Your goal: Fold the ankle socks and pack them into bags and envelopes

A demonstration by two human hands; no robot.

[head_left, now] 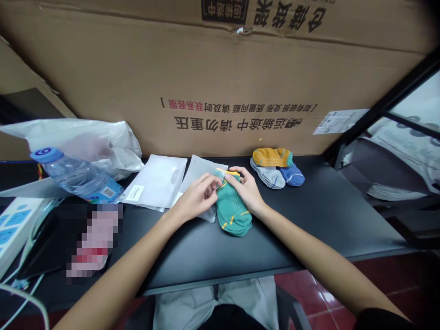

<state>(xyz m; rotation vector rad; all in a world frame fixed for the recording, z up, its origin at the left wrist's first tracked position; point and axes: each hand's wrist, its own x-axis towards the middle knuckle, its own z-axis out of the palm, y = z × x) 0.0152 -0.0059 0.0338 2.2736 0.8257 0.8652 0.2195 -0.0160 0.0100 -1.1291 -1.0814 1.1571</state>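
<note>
Green socks with yellow stripes (233, 211) hang from my two hands over the front half of the dark table. My right hand (245, 187) has its fingers wrapped round the upper right part of the socks, near the yellow-edged cuffs. At the cuffs' left side, my left hand (201, 195) has thumb and fingers pinched together; what lies between its fingertips is too small to make out. Behind my left hand lies a frosted plastic bag (202, 167), partly covered by the hand. Another frosted bag with a white label (156, 181) lies further left.
Yellow socks (271, 157) rest on grey socks (271, 176) and blue socks (292, 175) at the right. A water bottle (79, 176), a white plastic bag (113, 142), a power strip (17, 224) and cables are at the left. A large cardboard box (206, 68) stands behind.
</note>
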